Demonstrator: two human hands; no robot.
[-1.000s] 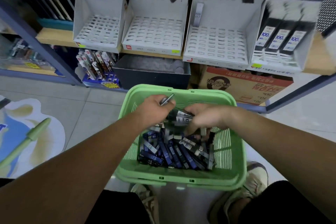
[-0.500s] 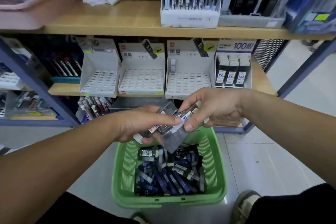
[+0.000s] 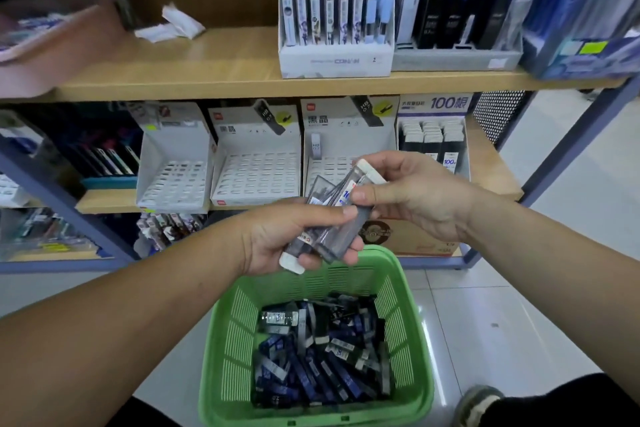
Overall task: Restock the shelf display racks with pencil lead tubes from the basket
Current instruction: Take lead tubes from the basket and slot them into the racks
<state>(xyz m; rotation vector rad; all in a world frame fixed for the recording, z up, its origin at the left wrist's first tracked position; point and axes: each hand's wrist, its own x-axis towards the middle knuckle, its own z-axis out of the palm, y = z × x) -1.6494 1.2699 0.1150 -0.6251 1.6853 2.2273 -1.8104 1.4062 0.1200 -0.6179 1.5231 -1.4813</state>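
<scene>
A small bundle of pencil lead tubes [image 3: 320, 232] lies fanned in the left hand [image 3: 277, 239], thumb laid over the top and fingers curled beneath. It is held in the air above the far edge of the green basket [image 3: 235, 329]. The right hand [image 3: 419, 198] pinches one white-capped tube [image 3: 363, 180] of that bundle between thumb and curled fingers, apparently to draw it free. Many more loose tubes [image 3: 322, 360] lie heaped in the basket on the floor.

Beyond the hands, on the lower shelf, stand white slotted display racks. The left rack [image 3: 175, 180] and middle rack [image 3: 256, 177] show no stock. The third rack [image 3: 313, 168], partly hidden by the hands, holds a single upright tube [image 3: 316, 146]. A fourth rack [image 3: 433, 139], at the right, is stocked.

The fan is loose and the tubes look smooth, so pulling one out could drag its neighbours along and spill them. Any that fall beyond the basket would land on the tiles. The tubes seem to be of mixed kinds, so one could end up in the wrong rack.

The fourth rack's header reads "100根", and its tubes carry "100". The middle and third racks are printed "黑晶", each with a pictured tube marked "HB 0.7". The single upright tube reads "HB". The pinched tube shows blue figures beginning "10". A white box [image 3: 336, 61] on the upper shelf bears "2"; its brand word is too blurred to read.
</scene>
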